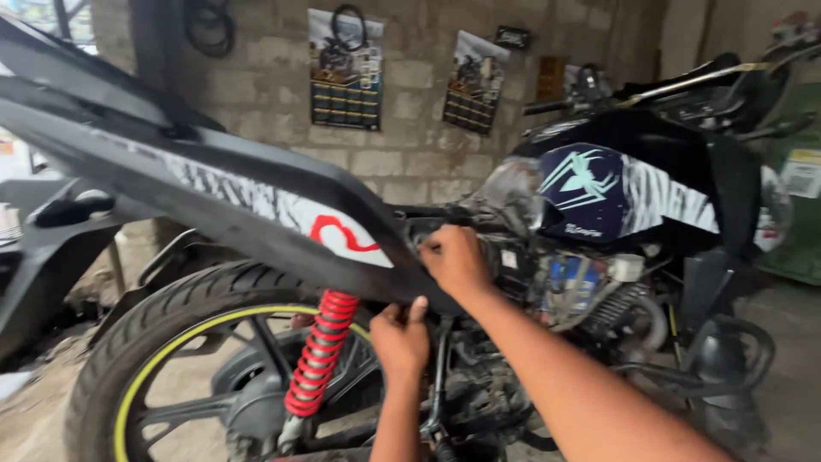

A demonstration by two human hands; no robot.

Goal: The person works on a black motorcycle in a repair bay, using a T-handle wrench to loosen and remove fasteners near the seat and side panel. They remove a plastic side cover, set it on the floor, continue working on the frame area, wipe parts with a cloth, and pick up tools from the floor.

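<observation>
Fingertips hidden, frame blurred. I see left hand [400, 336] clamped under side panel [256, 201]; right hand [455, 259] gripping its right end.

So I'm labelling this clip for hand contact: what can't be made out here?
Head view only:
- Left hand fingertips: curled under the black side panel, grip hidden.
- Right hand: whatever it pinches is covered by its own fingers.
- Engine area: motion-blurred, parts indistinct.
- Rear wheel: bottom cut off by the frame edge.
- Wall posters: too small and blurred.
</observation>
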